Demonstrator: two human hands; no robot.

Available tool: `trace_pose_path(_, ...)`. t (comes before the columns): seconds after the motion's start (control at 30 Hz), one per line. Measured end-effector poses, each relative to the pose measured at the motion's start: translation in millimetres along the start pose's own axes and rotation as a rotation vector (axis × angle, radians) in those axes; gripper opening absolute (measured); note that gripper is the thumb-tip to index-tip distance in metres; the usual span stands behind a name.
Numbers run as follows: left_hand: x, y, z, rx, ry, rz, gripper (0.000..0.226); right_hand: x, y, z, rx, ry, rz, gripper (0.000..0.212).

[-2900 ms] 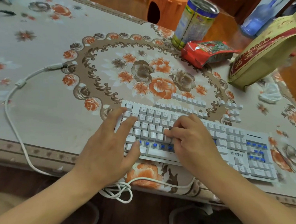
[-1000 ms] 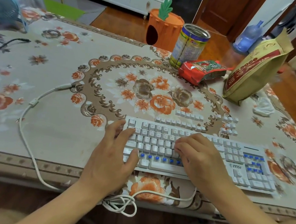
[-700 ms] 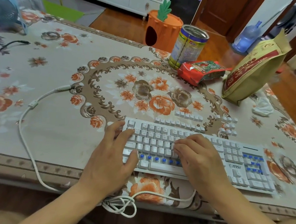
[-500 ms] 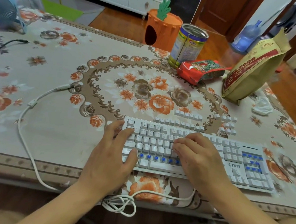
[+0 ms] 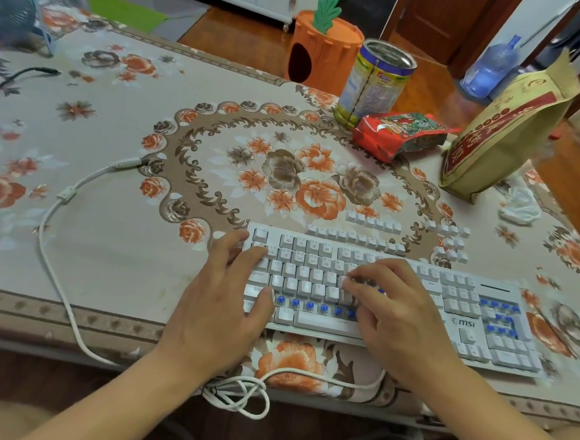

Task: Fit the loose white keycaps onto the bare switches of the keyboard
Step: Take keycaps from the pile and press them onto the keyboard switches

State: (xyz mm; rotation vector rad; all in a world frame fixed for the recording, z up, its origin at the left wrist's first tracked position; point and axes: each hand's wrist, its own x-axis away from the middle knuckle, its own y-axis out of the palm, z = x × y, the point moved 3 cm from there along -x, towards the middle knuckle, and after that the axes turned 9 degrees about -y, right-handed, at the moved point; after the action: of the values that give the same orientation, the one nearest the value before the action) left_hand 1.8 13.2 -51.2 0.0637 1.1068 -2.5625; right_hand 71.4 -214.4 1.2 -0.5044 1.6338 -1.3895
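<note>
1. Since the earlier frames little has moved: both hands remain on the keyboard, which lies along the near edge of the tabletop, within easy reach.
2. The left hand rests flat on the keyboard's left end, fingers straight, likely steadying it.
3. The right hand curls its fingers down onto the middle rows, seemingly pressing a keycap home; whether it grips one cannot be told.
4. Loose keycaps wait in rows just behind the keyboard.
5. Bare blue switches show in the bottom row.
</note>
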Motion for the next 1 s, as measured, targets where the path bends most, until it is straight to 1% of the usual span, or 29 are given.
trace_pose_path(0.13,0,1,0,0.001,0.000,0.006,0.054,-8,-3,-3,-0.044,0.100,-0.010,0.022)
trace_pose_path(0.33,0,0,1,0.016,-0.006,0.005,0.054,-18,-3,-12,0.001,0.127,-0.071,0.011)
trace_pose_path(0.57,0,2,1,-0.003,0.009,0.002,0.054,-20,10,-4,-0.097,0.259,-0.054,0.021)
trace_pose_path(0.7,2,3,2,-0.024,0.004,-0.002,0.049,-18,8,0,-0.144,0.294,-0.091,0.019)
trace_pose_path(0.8,3,2,2,-0.041,-0.001,-0.014,0.052,-17,2,-1,-0.142,0.258,-0.140,0.016)
trace_pose_path(0.87,3,2,2,-0.043,0.011,-0.017,0.053,-17,-3,-1,-0.134,0.229,-0.210,0.018)
trace_pose_path(0.93,4,1,2,-0.035,0.021,-0.018,0.051,-18,-9,3,-0.196,0.246,-0.299,0.025)
trace_pose_path(1.0,4,0,1,-0.020,0.023,-0.012,0.049,-22,-17,12,-0.262,0.282,-0.349,0.027)
